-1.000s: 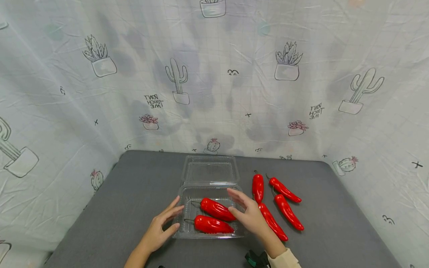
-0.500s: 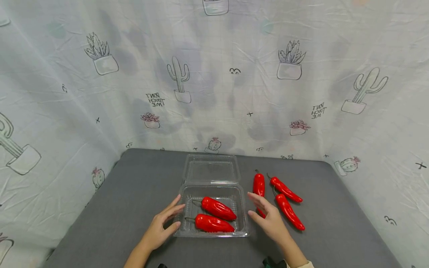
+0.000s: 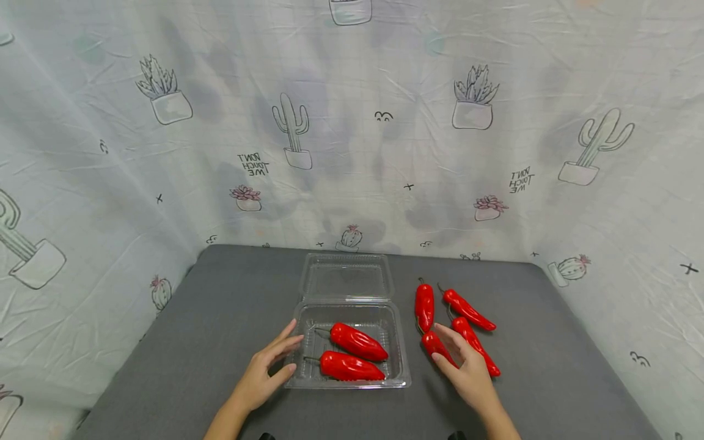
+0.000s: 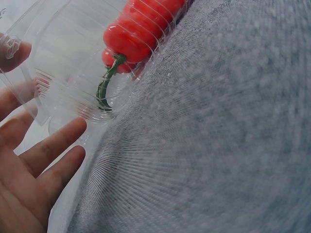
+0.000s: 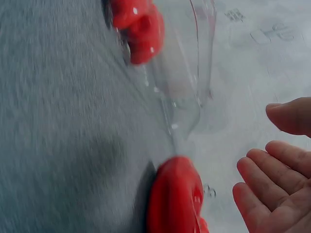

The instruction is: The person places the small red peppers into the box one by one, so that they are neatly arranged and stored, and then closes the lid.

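A clear plastic clamshell box [image 3: 374, 313] lies open on the grey table, its lid [image 3: 348, 278] folded back. Inside it are two glossy red peppers, an upper one [image 3: 359, 342] and a lower one [image 3: 352, 366], stems pointing left. My left hand [image 3: 261, 374] is at the box's left wall, fingers extended; in the left wrist view its fingertips [image 4: 77, 127] lie against or just beside the plastic. To the right of the box, my right hand [image 3: 472, 374] hovers over a red pepper [image 3: 433, 345], thumb and fingers apart. That pepper's lower end is hidden by the hand.
More red peppers lie right of the box: one upright [image 3: 424, 305] just behind the nearest pepper, one slanting [image 3: 469, 310] farther back, and one [image 3: 467, 333] partly behind my right hand. A patterned cloth [image 3: 352, 153] hangs behind the table.
My right hand has moved away from over the box, rightward to the nearest loose pepper, holding nothing. My left hand has stayed at the box's left side.
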A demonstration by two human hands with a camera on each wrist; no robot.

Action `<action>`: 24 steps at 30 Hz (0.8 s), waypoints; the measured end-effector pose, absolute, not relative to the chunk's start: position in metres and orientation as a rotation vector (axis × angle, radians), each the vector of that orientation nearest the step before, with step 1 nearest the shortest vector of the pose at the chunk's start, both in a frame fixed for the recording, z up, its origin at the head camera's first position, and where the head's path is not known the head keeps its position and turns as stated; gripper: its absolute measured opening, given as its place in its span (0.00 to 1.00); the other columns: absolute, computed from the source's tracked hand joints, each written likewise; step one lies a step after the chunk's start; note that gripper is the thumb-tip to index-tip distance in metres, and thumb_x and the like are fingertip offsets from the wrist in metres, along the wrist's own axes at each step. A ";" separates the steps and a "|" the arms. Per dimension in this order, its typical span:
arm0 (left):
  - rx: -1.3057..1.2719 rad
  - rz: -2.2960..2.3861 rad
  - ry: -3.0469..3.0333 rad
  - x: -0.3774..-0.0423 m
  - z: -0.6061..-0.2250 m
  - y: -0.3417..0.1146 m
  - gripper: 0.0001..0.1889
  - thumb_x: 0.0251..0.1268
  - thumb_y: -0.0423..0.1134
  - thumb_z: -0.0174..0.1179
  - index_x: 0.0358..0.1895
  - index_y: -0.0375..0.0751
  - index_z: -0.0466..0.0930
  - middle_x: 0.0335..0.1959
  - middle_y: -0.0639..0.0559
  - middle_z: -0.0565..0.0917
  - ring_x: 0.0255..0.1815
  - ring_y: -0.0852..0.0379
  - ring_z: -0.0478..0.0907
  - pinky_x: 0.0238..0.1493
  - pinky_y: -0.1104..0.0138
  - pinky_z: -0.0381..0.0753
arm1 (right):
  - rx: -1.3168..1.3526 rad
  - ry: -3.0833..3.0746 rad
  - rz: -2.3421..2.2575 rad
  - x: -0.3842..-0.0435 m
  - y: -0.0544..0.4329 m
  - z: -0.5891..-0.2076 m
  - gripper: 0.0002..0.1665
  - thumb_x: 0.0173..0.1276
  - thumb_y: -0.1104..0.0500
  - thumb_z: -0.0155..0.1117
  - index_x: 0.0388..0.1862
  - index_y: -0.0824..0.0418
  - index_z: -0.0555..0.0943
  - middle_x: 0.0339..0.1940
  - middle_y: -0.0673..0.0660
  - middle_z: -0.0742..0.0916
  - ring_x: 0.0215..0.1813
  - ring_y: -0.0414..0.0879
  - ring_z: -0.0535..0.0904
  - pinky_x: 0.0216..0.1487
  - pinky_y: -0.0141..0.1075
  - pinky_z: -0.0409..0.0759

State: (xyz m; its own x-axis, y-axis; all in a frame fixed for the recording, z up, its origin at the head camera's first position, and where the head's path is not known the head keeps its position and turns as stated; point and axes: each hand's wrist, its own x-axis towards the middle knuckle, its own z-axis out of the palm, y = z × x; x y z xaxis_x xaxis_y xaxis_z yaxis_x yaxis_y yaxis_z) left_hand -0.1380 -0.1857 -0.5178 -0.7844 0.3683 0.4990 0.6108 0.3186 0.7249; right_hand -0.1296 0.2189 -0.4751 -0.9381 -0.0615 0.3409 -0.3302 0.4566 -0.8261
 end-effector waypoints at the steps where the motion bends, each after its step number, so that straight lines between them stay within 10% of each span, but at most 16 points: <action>1: -0.889 -1.453 -2.343 -0.138 -0.518 -0.185 0.25 0.61 0.26 0.58 0.63 0.33 0.70 0.71 0.33 0.60 0.60 0.59 0.75 0.57 0.73 0.75 | 0.327 -2.462 1.422 -0.130 0.221 -0.476 0.29 0.59 0.64 0.69 0.61 0.62 0.74 0.59 0.62 0.81 0.60 0.48 0.78 0.57 0.22 0.72; 8: -0.886 -1.459 -2.346 -0.138 -0.518 -0.184 0.25 0.60 0.26 0.58 0.63 0.33 0.70 0.71 0.32 0.59 0.60 0.60 0.75 0.57 0.73 0.75 | 0.305 -2.544 1.213 -0.128 0.229 -0.479 0.31 0.55 0.64 0.72 0.60 0.65 0.75 0.56 0.62 0.83 0.57 0.58 0.78 0.55 0.16 0.70; 16: -0.865 -1.451 -2.361 -0.137 -0.519 -0.185 0.25 0.60 0.26 0.58 0.62 0.34 0.71 0.71 0.33 0.60 0.60 0.60 0.75 0.56 0.73 0.76 | 0.269 -2.621 1.102 -0.126 0.229 -0.486 0.34 0.51 0.66 0.73 0.59 0.67 0.76 0.56 0.60 0.83 0.55 0.55 0.80 0.52 0.43 0.81; 24: -0.847 -1.464 -2.378 -0.137 -0.517 -0.185 0.25 0.61 0.27 0.58 0.63 0.35 0.71 0.72 0.35 0.59 0.61 0.61 0.74 0.57 0.73 0.76 | 0.232 -2.704 1.042 -0.128 0.228 -0.489 0.35 0.51 0.66 0.74 0.60 0.68 0.75 0.56 0.60 0.83 0.56 0.54 0.79 0.52 0.49 0.80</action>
State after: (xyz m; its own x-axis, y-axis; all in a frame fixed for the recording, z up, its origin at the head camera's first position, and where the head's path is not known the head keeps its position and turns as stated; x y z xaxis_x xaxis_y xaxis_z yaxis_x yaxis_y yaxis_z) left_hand -0.1367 -0.1849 -0.5166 -0.8087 0.3562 0.4680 0.5783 0.3366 0.7431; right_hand -0.1277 0.2279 -0.4888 -0.9600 -0.0634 0.2726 -0.2299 0.7342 -0.6388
